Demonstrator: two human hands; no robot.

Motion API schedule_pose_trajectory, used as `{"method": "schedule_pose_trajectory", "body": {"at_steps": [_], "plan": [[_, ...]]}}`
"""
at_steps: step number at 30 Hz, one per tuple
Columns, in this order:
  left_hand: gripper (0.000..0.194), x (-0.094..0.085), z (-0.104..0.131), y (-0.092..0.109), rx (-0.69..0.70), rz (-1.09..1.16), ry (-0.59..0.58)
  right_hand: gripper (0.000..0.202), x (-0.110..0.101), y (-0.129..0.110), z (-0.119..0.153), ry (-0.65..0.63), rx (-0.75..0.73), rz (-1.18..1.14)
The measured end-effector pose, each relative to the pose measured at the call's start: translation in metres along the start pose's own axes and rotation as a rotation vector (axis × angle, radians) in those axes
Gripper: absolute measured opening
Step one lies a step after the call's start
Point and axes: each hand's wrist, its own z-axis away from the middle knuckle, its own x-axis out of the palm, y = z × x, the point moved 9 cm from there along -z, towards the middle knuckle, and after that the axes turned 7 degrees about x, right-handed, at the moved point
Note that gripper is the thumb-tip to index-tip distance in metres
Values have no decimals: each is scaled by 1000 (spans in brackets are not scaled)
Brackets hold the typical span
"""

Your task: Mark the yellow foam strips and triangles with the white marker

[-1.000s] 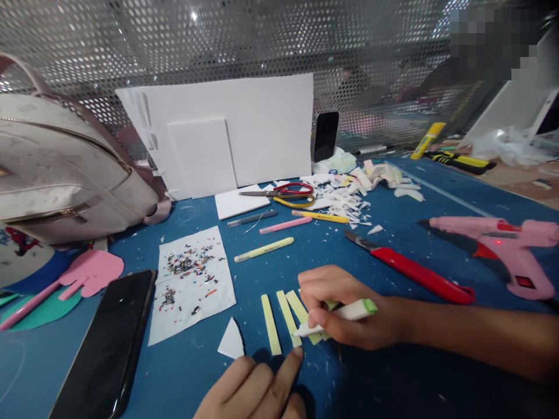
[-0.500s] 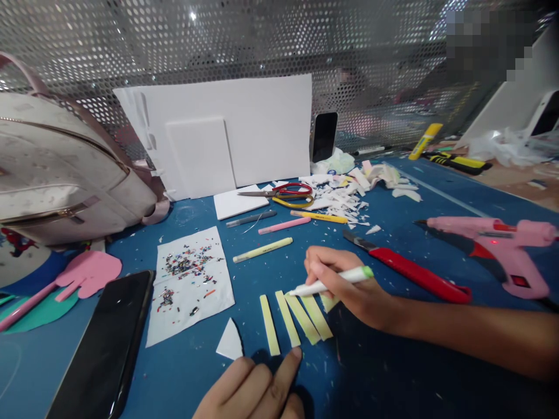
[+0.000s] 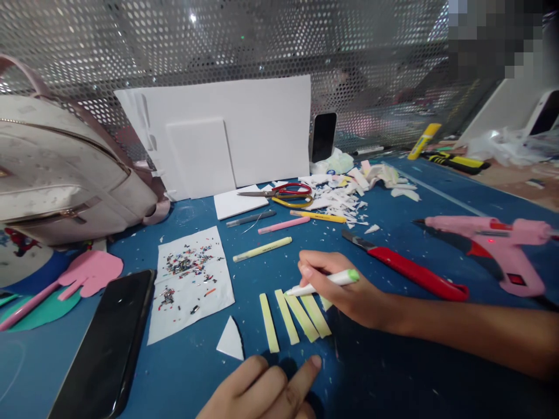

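My right hand (image 3: 338, 285) is closed around a white marker with a green end (image 3: 325, 284). Its tip meets the top end of a pale yellow-green strip (image 3: 301, 317). Two more strips, one on the left (image 3: 268, 323) and one beside it (image 3: 287, 317), lie apart on the blue table (image 3: 371, 372). To the right, another strip (image 3: 317, 316) rests close by, and a further one is partly hidden under my right hand. My left hand (image 3: 266, 390) holds nothing; its index finger points out just below the strips while the other fingers are bent. A white wedge-shaped piece (image 3: 230, 339) lies near it.
A red-handled utility knife (image 3: 414, 270) and a pink glue gun (image 3: 493, 244) lie right. Scissors (image 3: 283, 193), several pens and white scraps (image 3: 340, 201) are behind. Left are a speckled paper sheet (image 3: 187, 314), a black phone (image 3: 105, 343) and a backpack (image 3: 70, 169).
My left index fingertip has moved right, from the bottom of the second strip to below the right-hand strips. My right hand with the marker has shifted slightly left.
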Motion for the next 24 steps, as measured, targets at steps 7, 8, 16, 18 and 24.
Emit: {"method": "schedule_pose_trajectory", "body": {"at_steps": [7,8,16,18,24], "plan": [[38,-4,-5,-2,-3,-29,-52,34,0,0,1,2,-33,31],[38,-4,-6,-3,-2,-27,-59,33,0,-1,1,-1,-39,30],[34,-2,-7,-1,-1,8,-98,39,3,-8,6,-75,-121,18],[34,-1,-8,-1,0,19,-102,40,5,-9,8,-95,-155,19],[42,-4,-9,-2,-9,29,-94,43,8,-13,10,-137,-223,2]]}}
